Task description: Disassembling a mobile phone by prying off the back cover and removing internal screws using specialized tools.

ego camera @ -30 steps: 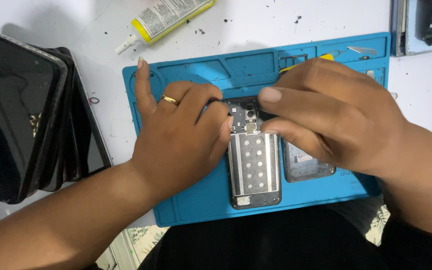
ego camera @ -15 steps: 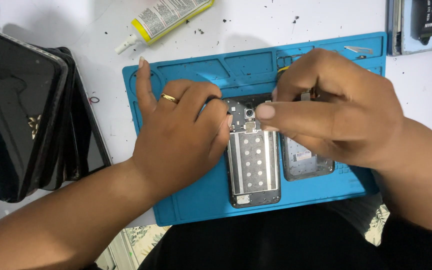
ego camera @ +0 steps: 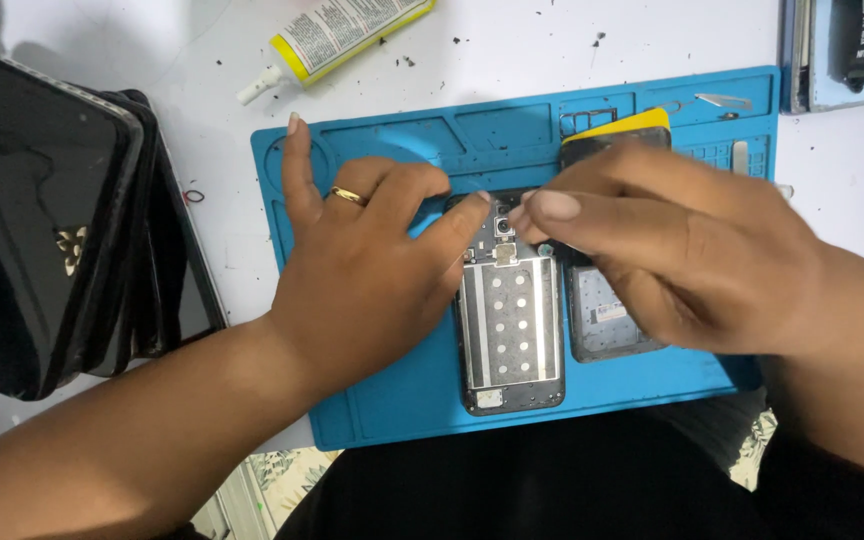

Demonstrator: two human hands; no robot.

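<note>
Both hands are down on the blue work mat (ego camera: pixel 402 400), working over an opened phone (ego camera: pixel 510 335) that lies back-up with its metal shield plate showing. The left hand (ego camera: pixel 367 270) rests flat beside the phone, fingers spread and loose, its thumb tip touching the top edge near the camera module. The right hand (ego camera: pixel 672 260) has its fingers drawn together just above the same spot; whether they pinch anything I cannot tell, since the tips hide it. A second phone shell (ego camera: pixel 607 325) lies under the right palm, touching the first.

From where I stand, 2 risks show: a tiny screw or part could slip from those bunched fingertips and get lost among the black specks, and the right wrist could nudge the shell off the mat edge. The glue tube (ego camera: pixel 337 35) lies well beyond the left fingertips.
</note>
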